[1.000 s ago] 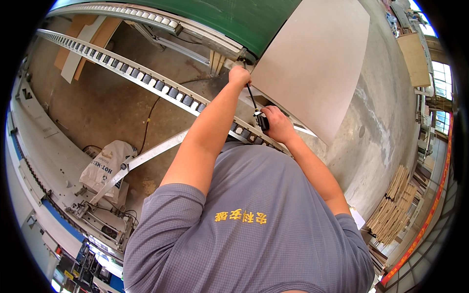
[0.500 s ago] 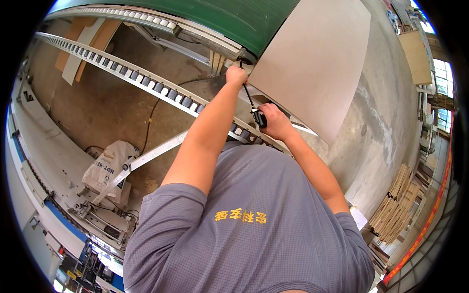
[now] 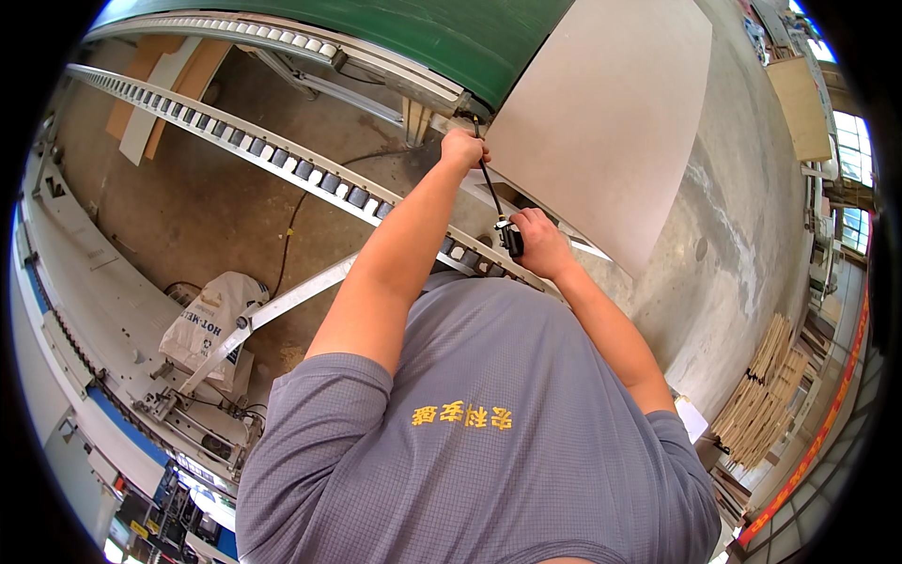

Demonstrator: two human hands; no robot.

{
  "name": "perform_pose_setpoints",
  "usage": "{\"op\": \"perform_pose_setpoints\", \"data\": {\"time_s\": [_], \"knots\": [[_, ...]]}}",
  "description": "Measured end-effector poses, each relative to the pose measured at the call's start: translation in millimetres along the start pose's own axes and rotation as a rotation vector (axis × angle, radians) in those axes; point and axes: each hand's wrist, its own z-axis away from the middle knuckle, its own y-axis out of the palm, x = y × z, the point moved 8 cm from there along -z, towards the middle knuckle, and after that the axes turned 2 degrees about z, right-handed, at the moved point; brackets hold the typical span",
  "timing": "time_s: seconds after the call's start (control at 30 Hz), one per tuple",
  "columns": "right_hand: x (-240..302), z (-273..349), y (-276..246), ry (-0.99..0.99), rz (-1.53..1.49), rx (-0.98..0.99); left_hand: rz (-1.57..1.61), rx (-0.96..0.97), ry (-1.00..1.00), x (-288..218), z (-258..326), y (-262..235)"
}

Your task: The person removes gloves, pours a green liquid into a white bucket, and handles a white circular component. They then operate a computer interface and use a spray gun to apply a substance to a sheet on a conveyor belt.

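Note:
My left hand [image 3: 462, 148] is closed around a thin black stem, just in front of the corner of the green belt [image 3: 498, 70]. The stem runs down to the right into a small black and silver hand tool [image 3: 510, 237], whose exact kind I cannot make out. My right hand [image 3: 543, 244] is wrapped round the body of this tool, with its fingers on top. The tool is held above the near roller rail [image 3: 305, 169], close to the edge of a large pale board [image 3: 601, 122]. Part of the stem is hidden by my left fist.
A white printed sack [image 3: 211, 315] stands on the floor at the left, beside a slanting metal bar [image 3: 305, 299]. Brown and white boards [image 3: 150, 103] lie beyond the rail. Stacked wooden strips [image 3: 759, 399] are at the right. A dark cable [image 3: 289, 230] crosses the floor.
Both hands and the tool have shifted slightly to the right; the tool's body sits a little lower. My grip on the stem and tool stays closed.

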Motion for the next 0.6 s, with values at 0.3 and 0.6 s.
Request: {"op": "perform_pose_setpoints", "data": {"time_s": [0.3,0.6], "knots": [[-1,-1,5,0.04,0.035,0.039,0.042,-0.032,-0.009,12,-17,-4],[12,0,-10,-0.047,-0.07,-0.059,-0.028,-0.016,0.016,3,-7,-5]]}}
